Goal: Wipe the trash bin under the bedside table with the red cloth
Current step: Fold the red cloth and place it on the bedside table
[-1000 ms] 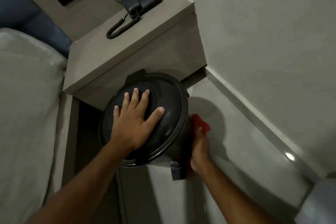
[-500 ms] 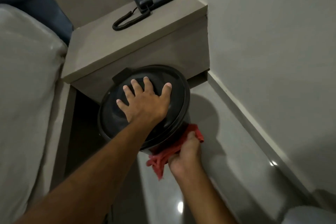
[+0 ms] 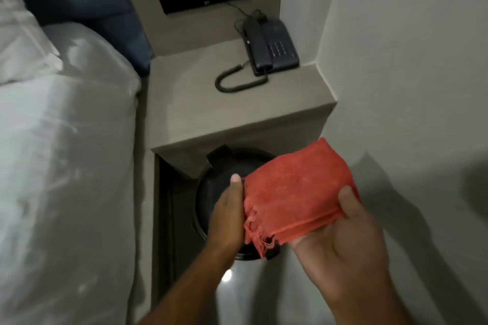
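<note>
both hands, left hand (image 3: 229,212) and right hand (image 3: 340,243), grip the folded, frayed red cloth (image 3: 293,190) above the round black bin (image 3: 211,190).

Left hand (image 3: 229,215): forearm enters from lower centre, thumb up, fingers closed on the left edge of the red cloth (image 3: 293,195). Right hand (image 3: 340,240): forearm enters from lower right, palm up beneath the cloth, thumb pressed on top of its right edge.
</note>
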